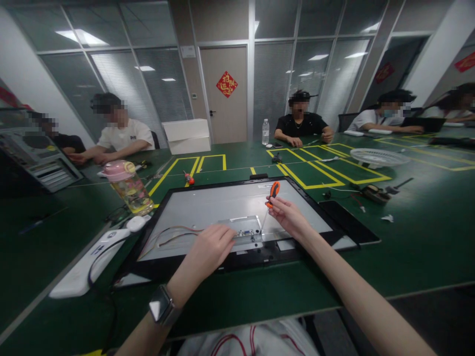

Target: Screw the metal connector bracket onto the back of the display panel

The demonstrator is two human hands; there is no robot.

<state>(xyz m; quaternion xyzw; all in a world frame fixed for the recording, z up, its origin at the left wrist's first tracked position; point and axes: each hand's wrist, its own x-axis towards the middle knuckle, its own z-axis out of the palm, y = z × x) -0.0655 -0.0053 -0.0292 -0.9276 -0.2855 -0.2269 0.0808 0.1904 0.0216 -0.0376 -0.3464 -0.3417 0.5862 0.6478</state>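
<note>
the panel (208,202) lies flat on the table (415,257), grey back up, likely so the table bears it and both hands are free. with twelve pointing away from the wearer, the board (247,232) sits toward six from the panel's middle.

the right hand (287,215) is closed around the driver (274,192), fingers low on its orange-and-black handle, perhaps for fine control. the shaft slants down to the board's three o'clock end; whether the tip touches is too small to tell. the left hand (213,242) is at the board's nine o'clock end, fingers curled, seemingly to steady it; i cannot tell if they grasp anything. wires (174,228) loop out toward nine, away from the driver.

the table is green, marked with yellow tape (211,156). around the panel: a cup (129,190) at ten, a power strip (91,264) between eight and nine, a red tool (189,179) at eleven, a dark slab (351,222) at three, partly beneath the panel's edge or just beside it.

farther off stand a white box (187,136) at eleven and a water bottle (265,132) near twelve. other people sit along the far side, before glass partitions and a door (224,116) at twelve with a red sign (226,84).
</note>
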